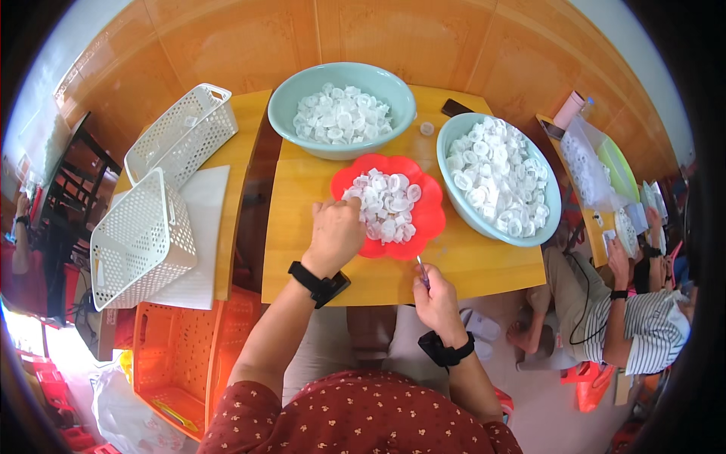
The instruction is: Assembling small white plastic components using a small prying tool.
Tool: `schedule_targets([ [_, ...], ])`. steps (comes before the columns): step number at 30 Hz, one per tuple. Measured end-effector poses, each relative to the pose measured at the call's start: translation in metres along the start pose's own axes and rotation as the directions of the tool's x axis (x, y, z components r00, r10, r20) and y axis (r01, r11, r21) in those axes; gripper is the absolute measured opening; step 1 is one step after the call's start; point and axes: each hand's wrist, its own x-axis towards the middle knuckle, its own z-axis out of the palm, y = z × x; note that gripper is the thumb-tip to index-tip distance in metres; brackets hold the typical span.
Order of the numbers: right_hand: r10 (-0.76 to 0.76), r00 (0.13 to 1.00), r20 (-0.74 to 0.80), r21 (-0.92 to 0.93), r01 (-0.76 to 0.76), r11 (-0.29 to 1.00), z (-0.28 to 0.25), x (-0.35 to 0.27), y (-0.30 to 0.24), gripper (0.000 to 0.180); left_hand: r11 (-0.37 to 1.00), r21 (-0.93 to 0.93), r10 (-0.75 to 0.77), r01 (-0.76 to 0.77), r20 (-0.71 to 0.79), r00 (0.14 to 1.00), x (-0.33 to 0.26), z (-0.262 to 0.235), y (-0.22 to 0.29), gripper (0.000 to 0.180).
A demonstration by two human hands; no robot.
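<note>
A red flower-shaped plate stands on the yellow table, holding a heap of small white translucent plastic pieces. At the plate's left edge my left hand has its fingers curled in, the tips reaching the pieces; what they pinch is hidden. My right hand is closed around a thin tool with a metal shaft and a dark purplish handle, just in front of the plate. Most of the handle is covered by my fingers, so its kind does not show.
Pale green basins of white pieces stand behind and right of the plate. A loose piece and a phone lie between them. White perforated baskets are at left, above an orange crate. Another person sits at right.
</note>
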Motion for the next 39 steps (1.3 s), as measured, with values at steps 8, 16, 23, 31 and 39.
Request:
schedule_targets([
  [8,0.000,0.994,0.111,0.155,-0.017,0.988,0.001,-0.002,-0.027,0.015,0.340,-0.882,-0.410,0.326,0.174,0.896,-0.061,-0.040,0.007,0.024],
  [16,0.001,0.992,0.127,0.084,-0.012,0.996,0.009,0.017,-0.044,0.024,-0.466,-0.812,-0.285,0.353,0.515,0.808,-0.101,-0.051,-0.004,0.028],
  [23,-0.014,0.948,0.318,0.368,-0.109,0.923,0.024,0.002,-0.090,0.015,-0.227,-0.826,-0.284,0.516,0.563,0.776,-0.109,-0.061,0.001,0.029],
  [31,0.135,0.919,0.371,0.513,-0.324,0.795,0.039,0.001,-0.100,0.006,0.008,-0.916,-0.272,0.401,0.384,0.882,-0.125,-0.059,0.000,0.032],
  [39,0.192,0.932,0.308,0.588,-0.345,0.731,0.051,-0.007,-0.094,0.007,-0.055,-0.939,-0.311,0.340,0.340,0.888,-0.126,-0.058,0.010,0.032],
])
